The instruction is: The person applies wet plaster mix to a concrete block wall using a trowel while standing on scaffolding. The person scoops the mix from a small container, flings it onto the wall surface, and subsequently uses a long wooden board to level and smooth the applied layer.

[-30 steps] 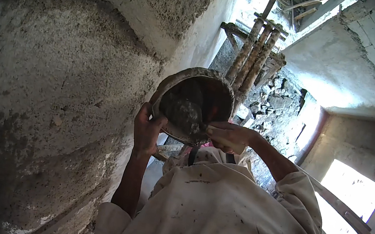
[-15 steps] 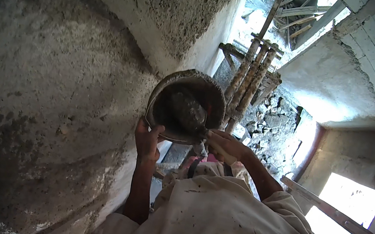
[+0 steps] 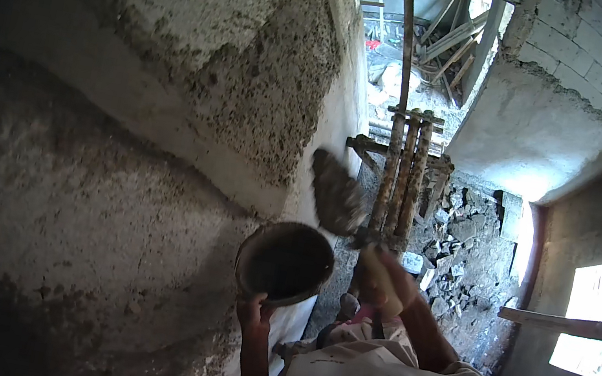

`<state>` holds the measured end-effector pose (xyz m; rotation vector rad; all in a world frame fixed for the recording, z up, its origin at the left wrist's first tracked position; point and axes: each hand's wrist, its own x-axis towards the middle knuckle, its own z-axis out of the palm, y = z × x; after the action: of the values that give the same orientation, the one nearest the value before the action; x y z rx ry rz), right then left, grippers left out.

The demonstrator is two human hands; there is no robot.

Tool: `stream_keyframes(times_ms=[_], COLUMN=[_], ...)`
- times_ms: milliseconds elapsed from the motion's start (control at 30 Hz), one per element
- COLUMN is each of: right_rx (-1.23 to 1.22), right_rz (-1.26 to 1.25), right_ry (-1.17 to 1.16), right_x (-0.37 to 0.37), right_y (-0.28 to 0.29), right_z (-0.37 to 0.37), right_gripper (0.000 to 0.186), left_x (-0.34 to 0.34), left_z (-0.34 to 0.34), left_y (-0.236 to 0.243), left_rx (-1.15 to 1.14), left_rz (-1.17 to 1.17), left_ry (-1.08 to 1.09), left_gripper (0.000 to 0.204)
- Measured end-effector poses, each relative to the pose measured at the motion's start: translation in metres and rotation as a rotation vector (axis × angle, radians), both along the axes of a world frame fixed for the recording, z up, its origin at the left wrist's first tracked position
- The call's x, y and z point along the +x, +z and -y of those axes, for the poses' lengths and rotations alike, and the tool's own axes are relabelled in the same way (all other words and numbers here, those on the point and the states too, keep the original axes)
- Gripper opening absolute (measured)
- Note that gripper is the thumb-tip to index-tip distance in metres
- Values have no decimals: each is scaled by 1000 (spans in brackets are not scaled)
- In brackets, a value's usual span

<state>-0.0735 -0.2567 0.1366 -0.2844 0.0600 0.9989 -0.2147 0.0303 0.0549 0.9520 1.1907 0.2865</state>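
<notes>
My left hand grips the near rim of a round, dark bucket, tilted so that its shadowed inside faces me. What lies at its bottom is too dark to make out. In my right hand is the pale handle of a trowel, its blade blurred by motion and coated with grey mortar. The blade is up and to the right of the bucket, apart from it, near the edge of the wall. On the left, the wall carries smooth plaster and a rough, pitted patch.
Scaffold poles run ahead beyond the trowel, on a wooden support. Broken rubble covers the ground to their right. A long board crosses before a bright opening at right. Loose timbers lean at the far end.
The trowel has come out of the bucket and swung up to the right, with mortar on its blade. In the picture, the bucket sits lower, still in my left hand.
</notes>
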Motion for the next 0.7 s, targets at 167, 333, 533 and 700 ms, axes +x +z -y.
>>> stream_keyframes(times_ms=[167, 333, 533, 700], right_rx=[-742, -945, -1506, -768], right_rz=[665, 569, 982, 1608], right_ry=[-919, -1671, -1226, -818], right_x=[79, 193, 270, -18], right_y=[74, 107, 22, 174], right_z=[18, -32, -260, -302], right_gripper=[33, 44, 33, 48], left_x=[-80, -153, -155, -165], left_z=[-25, -14, 40, 32], left_y=[-69, -51, -42, -9], left_rx=[400, 1085, 965, 1656], left_rz=[31, -100, -75, -343], left_ry=[-223, -492, -275, -570], left_gripper=[50, 44, 27, 33])
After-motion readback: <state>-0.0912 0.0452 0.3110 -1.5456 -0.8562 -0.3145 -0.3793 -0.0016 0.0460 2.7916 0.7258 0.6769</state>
